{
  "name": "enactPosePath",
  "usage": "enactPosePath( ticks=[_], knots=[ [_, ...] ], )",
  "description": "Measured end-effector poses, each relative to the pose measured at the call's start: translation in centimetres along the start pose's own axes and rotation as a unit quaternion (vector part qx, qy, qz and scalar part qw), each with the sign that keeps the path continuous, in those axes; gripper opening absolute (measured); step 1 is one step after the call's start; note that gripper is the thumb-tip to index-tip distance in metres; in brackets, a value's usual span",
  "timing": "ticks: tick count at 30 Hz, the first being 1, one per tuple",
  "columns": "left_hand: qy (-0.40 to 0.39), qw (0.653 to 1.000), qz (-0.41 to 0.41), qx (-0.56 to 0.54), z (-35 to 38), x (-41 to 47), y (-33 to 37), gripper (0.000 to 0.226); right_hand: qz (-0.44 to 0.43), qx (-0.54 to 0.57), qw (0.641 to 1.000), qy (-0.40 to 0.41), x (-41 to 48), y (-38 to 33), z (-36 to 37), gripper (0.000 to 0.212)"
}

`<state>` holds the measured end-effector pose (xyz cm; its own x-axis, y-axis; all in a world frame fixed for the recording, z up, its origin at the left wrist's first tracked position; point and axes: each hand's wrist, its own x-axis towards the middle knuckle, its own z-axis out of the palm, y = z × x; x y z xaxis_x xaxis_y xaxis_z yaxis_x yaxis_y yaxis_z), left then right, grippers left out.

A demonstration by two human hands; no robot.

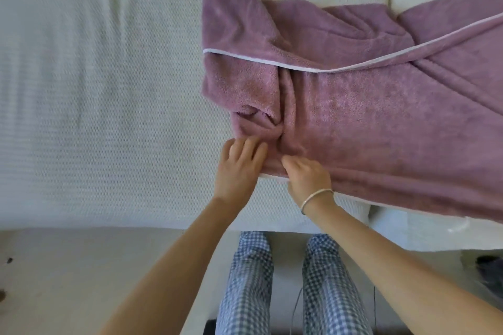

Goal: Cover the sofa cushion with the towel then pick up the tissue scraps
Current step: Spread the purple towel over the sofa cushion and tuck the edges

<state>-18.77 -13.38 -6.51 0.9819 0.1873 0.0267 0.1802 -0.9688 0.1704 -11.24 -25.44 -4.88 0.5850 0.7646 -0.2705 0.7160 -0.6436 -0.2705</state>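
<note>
Across the left, the cream sofa cushion (95, 103) lies uncovered. Near its middle, the left hand (239, 168) rests its fingers on the near corner of the mauve towel (367, 117); whether it pinches, I cannot tell. The right hand (307, 175) curls round the hem. Rightward the towel sits bunched. It looks soft, light and floppy, best held by its piped edge.
</note>
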Motion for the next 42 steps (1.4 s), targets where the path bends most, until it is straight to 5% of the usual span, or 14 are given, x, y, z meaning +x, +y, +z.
enactPosePath(
  ticks=[4,11,15,23,24,26,30,32,37,42],
  knots=[
    [0.005,0.990,-0.137,0.022,-1.7,3.2,-2.2,0.023,0.012,-0.024,0.999,-0.020,-0.4,0.9,-1.6,0.028],
    [0.019,0.924,-0.294,-0.246,-0.5,4.2,-0.7,0.027,0.054,-0.036,0.990,-0.124,-2.6,2.4,0.5,0.041],
    [0.044,0.823,-0.395,-0.406,0.0,2.8,0.7,0.033,0.089,-0.001,0.984,-0.156,-3.0,1.5,1.6,0.042],
    [0.071,0.586,-0.484,-0.646,-2.2,1.6,-0.4,0.030,0.068,0.017,0.994,-0.080,-0.7,1.0,0.0,0.036],
    [0.064,0.587,-0.489,-0.642,-2.1,1.4,-0.4,0.030,0.060,0.018,0.994,-0.092,-0.6,1.1,-0.3,0.035],
    [0.047,0.648,-0.487,-0.584,-2.0,0.8,-0.6,0.027,0.048,0.013,0.990,-0.132,-0.6,1.0,-0.4,0.037],
    [0.052,0.891,-0.338,-0.299,-2.6,-1.2,-3.3,0.016,0.065,0.009,0.985,-0.160,-1.7,1.7,-0.2,0.040],
    [0.060,0.969,-0.216,-0.106,-2.8,-2.6,-5.0,0.021,0.069,0.003,0.985,-0.156,-2.2,1.9,-0.1,0.042],
    [0.003,0.989,-0.142,0.029,-2.4,-5.3,-6.0,0.017,0.058,0.005,0.986,-0.155,-2.5,1.4,0.4,0.046],
    [-0.025,0.955,-0.290,-0.063,-1.6,-5.6,-6.6,0.017,0.080,0.051,0.980,-0.176,-3.7,2.1,0.8,0.047]
  ],
)
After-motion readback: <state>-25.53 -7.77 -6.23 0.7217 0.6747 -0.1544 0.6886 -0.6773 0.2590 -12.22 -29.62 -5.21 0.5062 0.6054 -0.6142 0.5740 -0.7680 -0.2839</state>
